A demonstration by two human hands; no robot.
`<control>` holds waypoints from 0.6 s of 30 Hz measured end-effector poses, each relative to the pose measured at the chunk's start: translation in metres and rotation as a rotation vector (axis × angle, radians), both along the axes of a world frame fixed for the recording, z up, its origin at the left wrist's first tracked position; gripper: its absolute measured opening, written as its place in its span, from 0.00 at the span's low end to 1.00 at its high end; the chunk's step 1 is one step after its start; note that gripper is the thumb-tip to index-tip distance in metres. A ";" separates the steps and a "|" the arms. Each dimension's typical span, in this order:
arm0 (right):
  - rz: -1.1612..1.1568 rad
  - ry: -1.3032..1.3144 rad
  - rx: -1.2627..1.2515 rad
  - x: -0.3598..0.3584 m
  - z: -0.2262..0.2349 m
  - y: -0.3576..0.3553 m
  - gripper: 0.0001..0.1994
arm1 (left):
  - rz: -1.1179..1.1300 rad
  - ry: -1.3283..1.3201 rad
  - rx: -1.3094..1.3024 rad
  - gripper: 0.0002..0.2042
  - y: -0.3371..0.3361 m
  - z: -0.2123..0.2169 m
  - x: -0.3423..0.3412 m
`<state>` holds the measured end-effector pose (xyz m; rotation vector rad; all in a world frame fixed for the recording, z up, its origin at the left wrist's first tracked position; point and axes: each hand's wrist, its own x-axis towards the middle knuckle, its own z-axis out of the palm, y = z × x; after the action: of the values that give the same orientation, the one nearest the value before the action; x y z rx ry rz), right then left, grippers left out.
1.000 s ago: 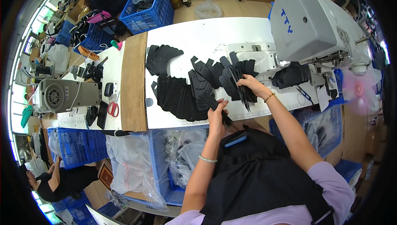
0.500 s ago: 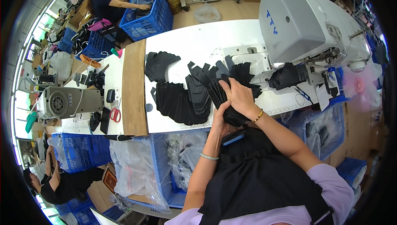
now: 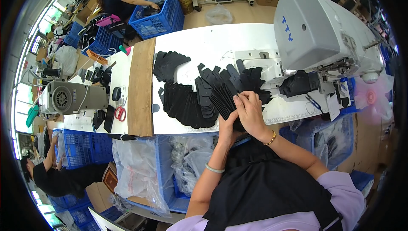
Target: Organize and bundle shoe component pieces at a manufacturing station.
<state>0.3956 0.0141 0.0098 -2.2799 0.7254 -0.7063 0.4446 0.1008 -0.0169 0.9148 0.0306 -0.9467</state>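
- Stack (image 3: 222,99) of thin black pieces, slightly fanned, is held in both hands over the near edge of the white tabletop (image 3: 204,35).
- The left hand (image 3: 228,125) is clamped on the stack's near end, thumb on top; its other fingers are mostly hidden.
- The right hand (image 3: 251,114) grips the stack's right side, fingers close together, thumb near the left one.
- Loose pieces (image 3: 253,80) spread on the tabletop just beyond the hands.
- To the left, a long fan (image 3: 182,107) of overlapping black pieces curves along the tabletop, with a smaller fan (image 3: 168,66) behind it.
- At the right stands a grey sewing machine (image 3: 306,27), with black parts (image 3: 299,83) by its lower end and snips (image 3: 314,103) nearer the edge.
- A wooden board (image 3: 141,86) borders the tabletop's left end; red-handled scissors (image 3: 120,113) lie beyond it.
- Farther off at upper left, a co-worker (image 3: 117,1) reaches into a blue crate (image 3: 159,23).
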 end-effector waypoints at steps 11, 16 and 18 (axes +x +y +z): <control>0.163 -0.181 1.342 -0.022 0.014 -0.001 0.20 | -0.258 -0.022 0.070 0.16 0.015 0.023 0.008; 0.209 -0.008 1.321 -0.021 0.039 -0.019 0.21 | -0.372 -0.092 0.106 0.19 0.018 0.042 0.009; 0.225 -0.030 1.263 -0.020 0.045 -0.024 0.23 | -0.445 -0.111 0.116 0.19 0.018 0.047 0.012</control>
<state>0.3756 -0.0095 0.0551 -1.1425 0.6088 -0.0669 0.4563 0.1186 0.0297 1.1048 -0.2228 -1.3134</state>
